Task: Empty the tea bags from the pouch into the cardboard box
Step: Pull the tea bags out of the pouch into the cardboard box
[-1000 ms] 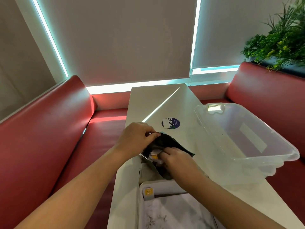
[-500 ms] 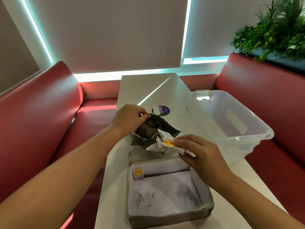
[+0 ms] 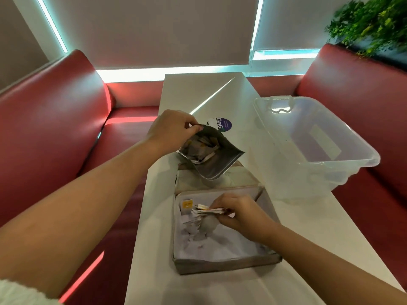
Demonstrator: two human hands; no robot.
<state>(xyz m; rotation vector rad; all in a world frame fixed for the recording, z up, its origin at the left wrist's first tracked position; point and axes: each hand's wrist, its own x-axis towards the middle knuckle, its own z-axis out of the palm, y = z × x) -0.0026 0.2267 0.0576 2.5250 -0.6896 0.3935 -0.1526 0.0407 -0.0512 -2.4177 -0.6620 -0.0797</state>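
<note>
Pouch (image 3: 217,167) tilted, mouth up + nearward

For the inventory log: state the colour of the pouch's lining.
The pouch is silvery grey inside, seen best in the head view.

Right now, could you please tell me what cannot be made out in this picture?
Head view only:
- The number of tea bags in the right hand: the fingers cover them, and they blur.
- How many more are in the pouch: its dark walls hide most.
- The cardboard box floor under that hand.
- The small print on the sticker: too small, partly behind the pouch.
</note>
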